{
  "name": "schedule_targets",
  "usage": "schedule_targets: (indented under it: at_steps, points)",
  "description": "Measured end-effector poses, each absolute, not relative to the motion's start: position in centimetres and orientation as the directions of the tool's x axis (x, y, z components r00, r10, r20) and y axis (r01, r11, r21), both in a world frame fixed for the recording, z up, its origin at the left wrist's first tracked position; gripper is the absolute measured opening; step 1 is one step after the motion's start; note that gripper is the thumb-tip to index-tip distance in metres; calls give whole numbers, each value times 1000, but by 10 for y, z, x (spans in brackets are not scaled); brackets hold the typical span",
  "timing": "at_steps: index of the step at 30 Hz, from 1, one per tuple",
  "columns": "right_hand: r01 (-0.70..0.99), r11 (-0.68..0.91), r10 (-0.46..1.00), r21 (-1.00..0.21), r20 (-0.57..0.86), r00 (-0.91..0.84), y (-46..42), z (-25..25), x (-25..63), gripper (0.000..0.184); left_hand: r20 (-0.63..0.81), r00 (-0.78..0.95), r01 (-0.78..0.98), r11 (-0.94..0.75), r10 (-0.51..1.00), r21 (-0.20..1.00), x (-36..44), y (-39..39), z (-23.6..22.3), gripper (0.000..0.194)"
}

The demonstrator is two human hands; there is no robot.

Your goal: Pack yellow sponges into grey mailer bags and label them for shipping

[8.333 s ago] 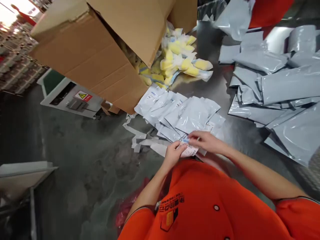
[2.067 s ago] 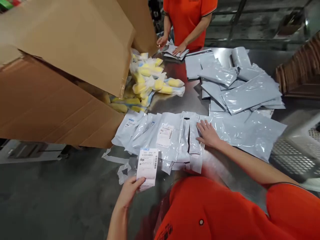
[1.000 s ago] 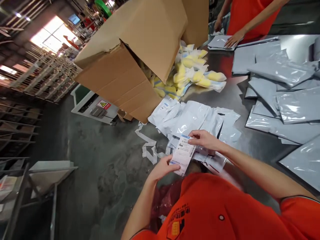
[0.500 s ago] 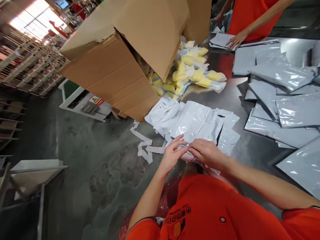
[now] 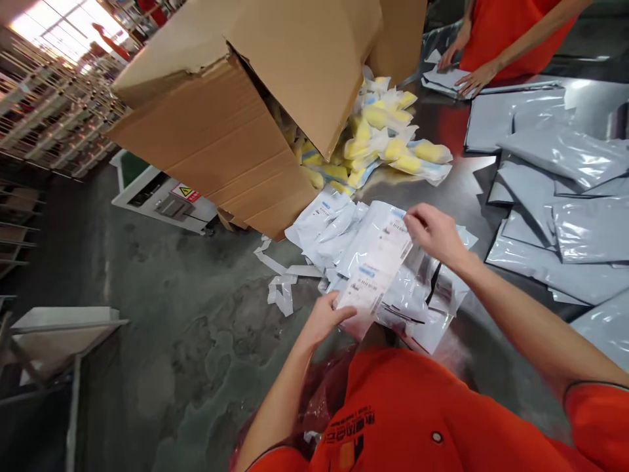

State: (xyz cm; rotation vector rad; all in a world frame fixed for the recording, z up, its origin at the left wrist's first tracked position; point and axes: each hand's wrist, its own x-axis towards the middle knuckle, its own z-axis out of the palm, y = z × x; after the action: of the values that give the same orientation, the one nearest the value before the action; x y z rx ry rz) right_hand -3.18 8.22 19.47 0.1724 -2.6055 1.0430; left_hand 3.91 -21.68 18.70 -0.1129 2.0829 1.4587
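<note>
To your front left stands a big cardboard box [image 5: 211,144], one flap hanging open over the metal table [image 5: 464,183]. Past it, on the stained floor [image 5: 162,308], you have a pale machine [image 5: 160,204] bearing a yellow warning sign [image 5: 185,191]; farther back are racks [image 5: 59,118] and a bright window [image 5: 66,26]. Across from you, a co-worker [image 5: 515,39] in orange rests both hands on a flat stack [image 5: 445,80]. Red plastic [image 5: 322,396] lies low, near you.
</note>
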Motion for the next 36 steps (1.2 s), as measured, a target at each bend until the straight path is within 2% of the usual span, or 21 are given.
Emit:
schedule_targets:
  at_steps: [2,5,8,10,12,14,16,18,20,21,23,25,26,27,29,31,33,35,36]
  points:
    - [-146,738,83,-659,303,-949,97,182,-69,20,-562,-794,-428,443,233,788,43,-235,181,28]
    - [-58,788,14,-613,112,-994,90,153,-96,26,-540,-826,-446,400,161,801,50,-259,176,32]
    - [-42,925,-61,-376,-40,-997,66,133,-89,39,-520,-843,-453,339,139,825,54,-271,178,35]
    - [19,979,0,-204,-95,-995,56,131,-77,56,-542,-827,-473,332,152,816,55,-273,180,36]
    - [105,987,96,-124,-79,-992,51,134,-66,78,-548,-818,-475,336,171,813,54,-271,182,38]
    - [95,984,94,-152,-16,-995,42,136,-61,90,-529,-836,-456,354,142,816,51,-267,184,39]
    - [14,974,14,-228,0,-1000,23,133,-58,86,-500,-861,-432,387,93,815,46,-261,186,39]
    - [0,953,-34,-303,-106,-994,-1,127,-54,82,-486,-869,-410,420,87,809,42,-254,190,40]
    - [16,921,-73,-389,-212,-975,-15,123,-50,85,-492,-856,-383,447,158,809,39,-248,192,41]
    - [-2,894,-103,-449,-201,-974,-12,122,-47,85,-501,-843,-370,466,194,803,37,-246,192,41]
    - [-84,834,-123,-545,-36,-992,22,122,-37,79,-518,-826,-353,511,223,784,35,-242,188,44]
    - [-54,844,20,-533,133,-991,88,119,-7,72,-538,-817,-355,554,208,753,33,-241,179,48]
    - [47,870,143,-492,160,-977,125,116,18,70,-548,-814,-361,568,195,739,32,-240,174,49]
    - [192,883,274,-429,138,-952,161,110,50,71,-557,-809,-368,576,190,730,32,-238,169,50]
    - [512,829,527,-225,7,-850,218,94,125,79,-571,-798,-378,577,194,724,34,-234,162,49]
    - [695,719,692,2,-89,-716,250,72,199,82,-564,-796,-370,563,218,739,37,-225,161,48]
    - [725,688,724,43,-108,-681,262,53,253,61,-561,-785,-347,564,263,750,39,-213,165,47]
    - [703,710,699,-31,-89,-710,266,45,278,38,-566,-770,-319,591,295,741,42,-201,174,45]
    - [692,717,689,-78,-71,-722,267,47,279,33,-568,-763,-305,603,308,737,43,-196,178,44]
